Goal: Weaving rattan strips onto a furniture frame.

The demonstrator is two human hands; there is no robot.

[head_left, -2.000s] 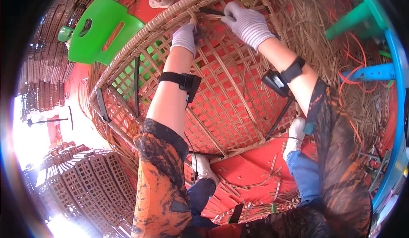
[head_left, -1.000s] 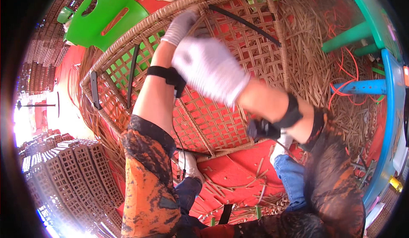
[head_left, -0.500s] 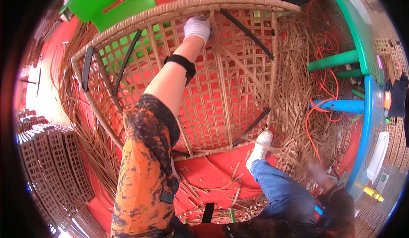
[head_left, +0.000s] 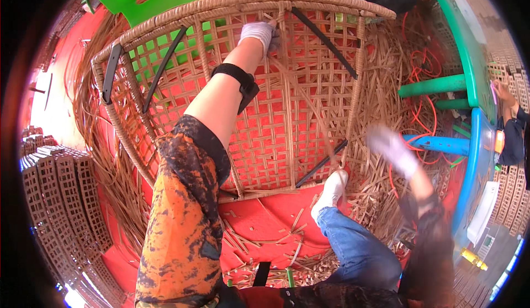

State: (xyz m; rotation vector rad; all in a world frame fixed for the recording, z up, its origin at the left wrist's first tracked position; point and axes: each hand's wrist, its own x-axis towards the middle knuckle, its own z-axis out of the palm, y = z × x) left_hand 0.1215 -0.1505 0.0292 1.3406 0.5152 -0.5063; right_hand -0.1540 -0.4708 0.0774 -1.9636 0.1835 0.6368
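Note:
A large woven wicker panel [head_left: 262,117] with a wrapped rim and black bars leans in front of me. My left hand [head_left: 258,33], in a white glove, is at its upper part beside a wrapped rib. Its fingers are curled closed where a loose flat wicker strip [head_left: 302,94] meets the weave. That strip slants down across the panel toward its lower right. My right hand [head_left: 393,150], also gloved, is raised off the panel's right side, apart from it. Motion smears its fingers, and I cannot make out anything in them.
Cut strips [head_left: 381,81] lie heaped along the panel's right side, long strips [head_left: 102,137] along its left. Red cords [head_left: 424,115] tangle by a blue stool [head_left: 469,167] and a green one [head_left: 466,48]. A green chair [head_left: 124,1] stands behind; stacked woven pieces [head_left: 66,197] are at left.
My right hand has swung up and inward from the lower right toward the panel's right side. My left hand stays at the upper weave. The loose strip now hangs more steeply.

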